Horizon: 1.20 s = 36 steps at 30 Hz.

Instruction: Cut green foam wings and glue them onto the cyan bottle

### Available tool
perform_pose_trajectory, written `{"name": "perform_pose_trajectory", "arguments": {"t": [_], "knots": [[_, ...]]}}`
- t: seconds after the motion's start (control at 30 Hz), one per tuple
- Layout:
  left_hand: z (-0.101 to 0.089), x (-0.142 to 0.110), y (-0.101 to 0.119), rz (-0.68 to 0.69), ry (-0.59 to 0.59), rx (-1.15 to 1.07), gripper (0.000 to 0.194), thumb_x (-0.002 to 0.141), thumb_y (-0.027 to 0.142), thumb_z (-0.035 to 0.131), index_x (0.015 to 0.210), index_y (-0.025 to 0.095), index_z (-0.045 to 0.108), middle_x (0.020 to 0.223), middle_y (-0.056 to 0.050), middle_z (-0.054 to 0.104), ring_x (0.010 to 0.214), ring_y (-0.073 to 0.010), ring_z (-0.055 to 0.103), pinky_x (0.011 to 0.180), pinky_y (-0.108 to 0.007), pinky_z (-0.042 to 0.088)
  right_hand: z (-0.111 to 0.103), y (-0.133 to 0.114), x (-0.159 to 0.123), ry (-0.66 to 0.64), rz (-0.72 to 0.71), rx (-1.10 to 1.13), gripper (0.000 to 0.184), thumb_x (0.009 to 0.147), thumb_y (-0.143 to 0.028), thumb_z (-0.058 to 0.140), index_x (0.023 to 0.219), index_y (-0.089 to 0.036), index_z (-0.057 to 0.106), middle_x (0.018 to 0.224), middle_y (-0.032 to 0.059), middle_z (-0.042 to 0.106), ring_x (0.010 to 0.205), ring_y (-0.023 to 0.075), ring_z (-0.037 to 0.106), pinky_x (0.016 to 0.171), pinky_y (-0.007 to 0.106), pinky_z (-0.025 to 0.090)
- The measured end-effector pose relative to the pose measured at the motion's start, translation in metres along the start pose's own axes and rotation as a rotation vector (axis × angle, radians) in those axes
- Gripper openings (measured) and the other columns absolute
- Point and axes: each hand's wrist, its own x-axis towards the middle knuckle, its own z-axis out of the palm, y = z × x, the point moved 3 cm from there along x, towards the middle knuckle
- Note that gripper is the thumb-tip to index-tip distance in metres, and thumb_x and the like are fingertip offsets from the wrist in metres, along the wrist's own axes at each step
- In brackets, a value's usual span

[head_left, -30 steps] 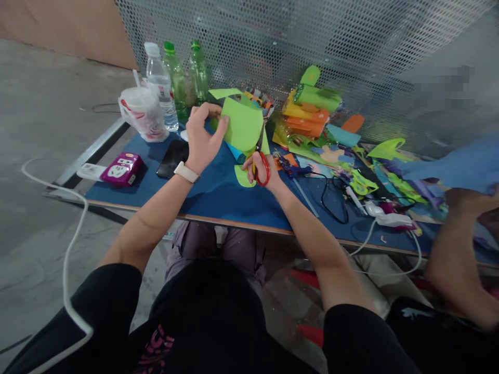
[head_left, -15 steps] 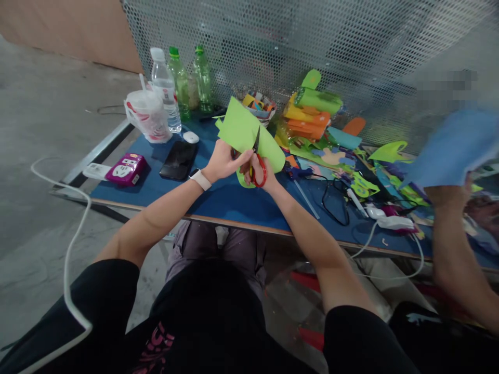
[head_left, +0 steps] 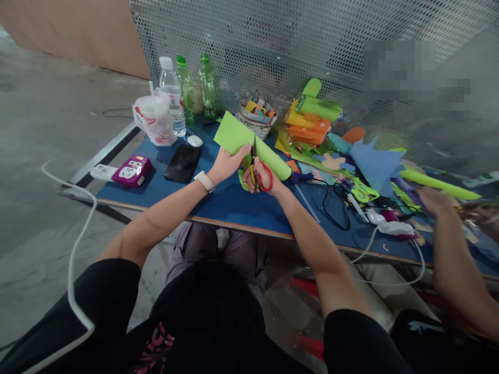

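Note:
A sheet of light green paper is held up over the blue table, its right part curled. My left hand grips its lower left edge, thumb on top, with a pale watch band at the wrist. Closed around the handles of a pair of scissors is my right hand. One handle loop is red, the other yellow. The dark blades point away from me and lie against the green sheet. A further piece of green paper hangs below, partly behind my right hand.
Left on the blue table are a phone, purple power socket, bagged cup and several bottles. A paper-scrap basket stands behind. Rightward lie cables, paper scraps and a blue cutout, near a co-worker's hand.
The scissor handles have spread further apart, and the green sheet has tilted and curled more. At right, the co-worker's raised blue paper has gone down onto the scraps. The view has shifted slightly.

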Motion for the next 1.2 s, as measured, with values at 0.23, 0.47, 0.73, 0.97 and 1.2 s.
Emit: {"name": "perform_pose_trajectory", "arguments": {"t": [0.23, 0.47, 0.73, 0.97, 1.2], "knots": [[0.0, 0.0, 0.003, 0.019, -0.031, -0.06, 0.064, 0.105, 0.074, 0.08, 0.069, 0.025, 0.06, 0.056, 0.002, 0.059, 0.05, -0.0127, 0.055, 0.057, -0.034, 0.05, -0.011, 0.001, -0.002, -0.126, 0.013, 0.01, 0.104, 0.092, -0.118, 0.043, 0.071, -0.02, 0.074, 0.044, 0.0038, 0.058, 0.035, 0.0167, 0.059, 0.032, 0.024, 0.036], [0.001, 0.001, 0.002, -0.024, -0.081, -0.126, 0.058, 0.095, 0.075, 0.089, 0.08, 0.025, 0.063, 0.066, 0.002, 0.062, 0.05, -0.0113, 0.054, 0.054, -0.032, 0.051, -0.027, -0.008, -0.011, -0.154, 0.017, -0.078, 0.104, 0.093, -0.116, 0.046, 0.079, -0.018, 0.081, 0.046, 0.0042, 0.061, 0.038, 0.0176, 0.062, 0.033, 0.024, 0.037], [0.0, 0.001, 0.008, -0.012, -0.114, -0.074, 0.054, 0.097, 0.067, 0.089, 0.077, 0.026, 0.061, 0.066, 0.001, 0.063, 0.057, -0.0148, 0.058, 0.063, -0.035, 0.056, -0.032, -0.022, -0.021, -0.149, -0.039, -0.116, 0.097, 0.1, -0.109, 0.052, 0.078, -0.018, 0.079, 0.046, 0.003, 0.059, 0.036, 0.0156, 0.056, 0.034, 0.025, 0.036], [-0.005, 0.0, 0.019, -0.037, -0.148, -0.049, 0.036, 0.102, 0.041, 0.084, 0.078, 0.023, 0.065, 0.07, 0.0, 0.067, 0.063, -0.0149, 0.063, 0.069, -0.034, 0.059, -0.038, -0.031, -0.028, -0.148, -0.075, -0.13, 0.089, 0.102, -0.101, 0.064, 0.078, -0.016, 0.079, 0.047, 0.0, 0.058, 0.034, 0.013, 0.053, 0.037, 0.026, 0.043], [-0.008, 0.0, 0.02, -0.035, -0.149, -0.019, 0.032, 0.102, 0.035, 0.083, 0.077, 0.023, 0.066, 0.07, -0.001, 0.067, 0.064, -0.0151, 0.063, 0.068, -0.034, 0.058, -0.036, -0.034, -0.029, -0.105, -0.092, -0.161, 0.087, 0.102, -0.1, 0.066, 0.078, -0.017, 0.078, 0.046, -0.0015, 0.057, 0.032, 0.0117, 0.051, 0.038, 0.025, 0.044]]}}
